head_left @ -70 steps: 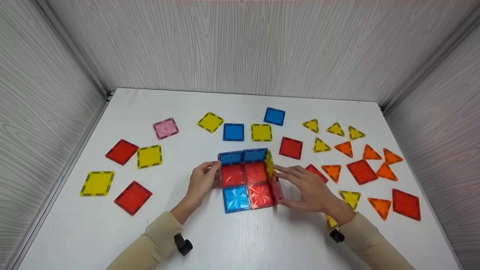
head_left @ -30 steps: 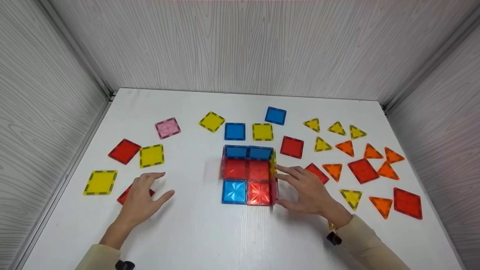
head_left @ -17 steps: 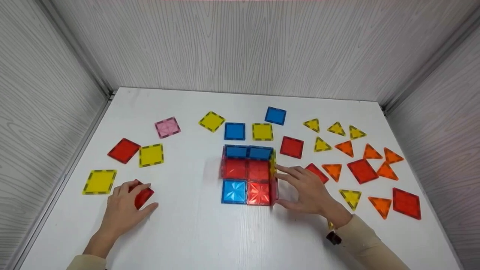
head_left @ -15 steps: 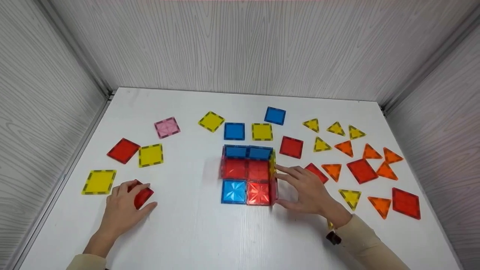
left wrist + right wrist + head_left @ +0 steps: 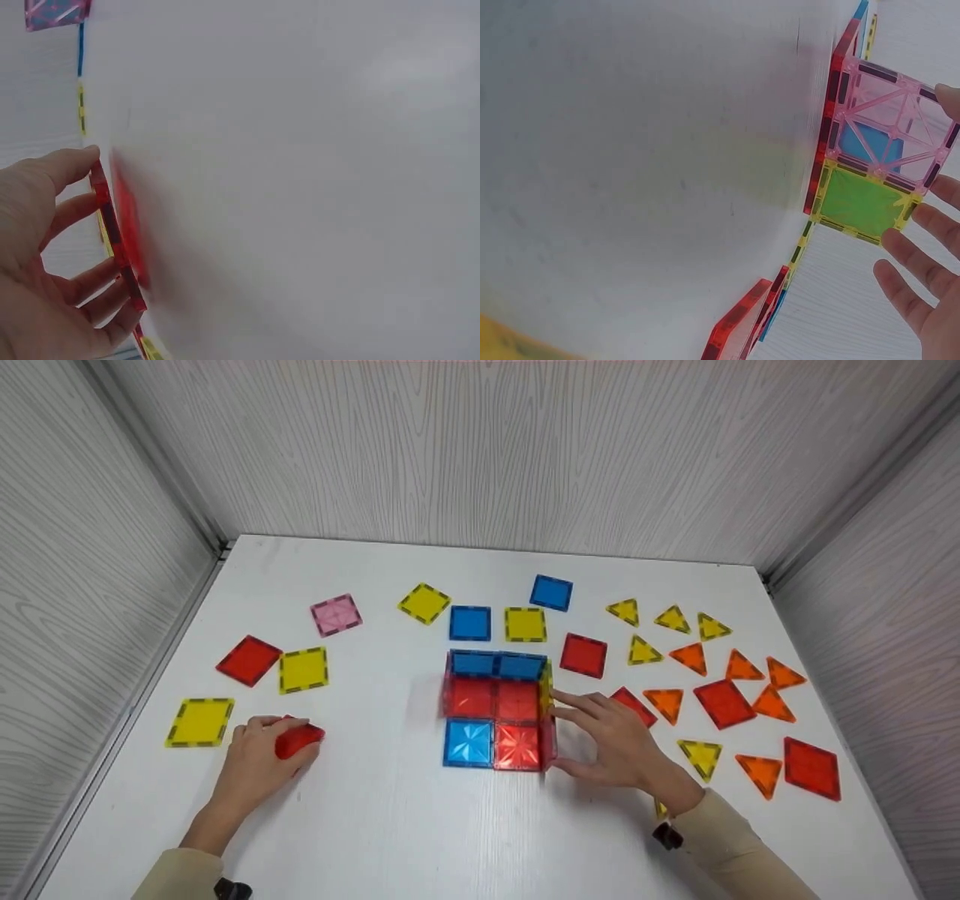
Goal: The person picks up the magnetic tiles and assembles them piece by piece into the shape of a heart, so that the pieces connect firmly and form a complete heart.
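Observation:
My left hand (image 5: pixel 251 761) pinches a red square magnetic tile (image 5: pixel 116 225) between thumb and fingers. The tile is tilted up, close over the white table (image 5: pixel 375 810). At the middle stands a half-built box: its floor is three red tiles and a blue floor tile (image 5: pixel 468 743), with two blue wall tiles (image 5: pixel 498 664) upright at the back. A clear pinkish tile (image 5: pixel 448 690) stands on its left side. Along the right side stand a yellow tile (image 5: pixel 862 199) and a pink tile (image 5: pixel 892 124). My right hand (image 5: pixel 615 739) rests spread fingertips against these two.
Loose square tiles lie around the box, such as a yellow square (image 5: pixel 200 722) at the left and a blue square (image 5: pixel 551 592) behind. Several yellow and orange triangles (image 5: pixel 664 706) lie at the right. Grey wood-grain panels (image 5: pixel 487 450) enclose the table's back and sides.
My left hand has left the box's left side, reached the red tile at the left, and now grips it and tips it up. The right hand has stayed at the box's right wall.

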Demonstrator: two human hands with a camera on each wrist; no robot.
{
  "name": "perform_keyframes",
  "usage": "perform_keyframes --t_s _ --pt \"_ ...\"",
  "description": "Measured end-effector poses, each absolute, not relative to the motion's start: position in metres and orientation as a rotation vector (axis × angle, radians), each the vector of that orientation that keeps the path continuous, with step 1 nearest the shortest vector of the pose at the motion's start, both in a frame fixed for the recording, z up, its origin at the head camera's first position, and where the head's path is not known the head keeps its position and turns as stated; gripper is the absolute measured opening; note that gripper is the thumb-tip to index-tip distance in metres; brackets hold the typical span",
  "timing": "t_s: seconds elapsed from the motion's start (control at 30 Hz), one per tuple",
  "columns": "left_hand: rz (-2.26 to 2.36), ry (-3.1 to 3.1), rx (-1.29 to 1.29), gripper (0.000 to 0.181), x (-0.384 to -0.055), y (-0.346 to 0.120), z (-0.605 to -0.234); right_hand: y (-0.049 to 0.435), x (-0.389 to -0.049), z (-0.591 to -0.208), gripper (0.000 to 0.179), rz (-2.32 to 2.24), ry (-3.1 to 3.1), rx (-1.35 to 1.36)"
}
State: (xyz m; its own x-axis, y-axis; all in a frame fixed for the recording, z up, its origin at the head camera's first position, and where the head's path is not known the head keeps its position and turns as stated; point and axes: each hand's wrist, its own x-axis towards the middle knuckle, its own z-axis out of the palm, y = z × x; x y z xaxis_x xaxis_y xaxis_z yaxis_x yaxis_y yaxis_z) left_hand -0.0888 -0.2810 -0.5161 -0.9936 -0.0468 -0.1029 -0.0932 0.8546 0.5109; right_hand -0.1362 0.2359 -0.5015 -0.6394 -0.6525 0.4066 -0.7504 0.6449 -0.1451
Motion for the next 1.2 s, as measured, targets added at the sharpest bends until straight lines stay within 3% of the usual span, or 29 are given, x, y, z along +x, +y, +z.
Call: perform_keyframes --t_s 0.5,0.77,1.2 --pt "1.570 2.474 -0.308 0.049 -0.110 -0.189 -0.502 0.234 -0.136 -0.501 0.072 0.439 -2.591 1.107" --pt "1.718 2.276 -0.418 0.041 -0.122 -0.152 -0.504 0.235 -0.137 -0.500 0.072 0.427 -2.580 1.110" --pt "1.823 2.127 -0.379 0.043 -0.115 -0.113 -0.505 0.236 -0.136 -0.500 0.072 0.402 -2.596 1.105"
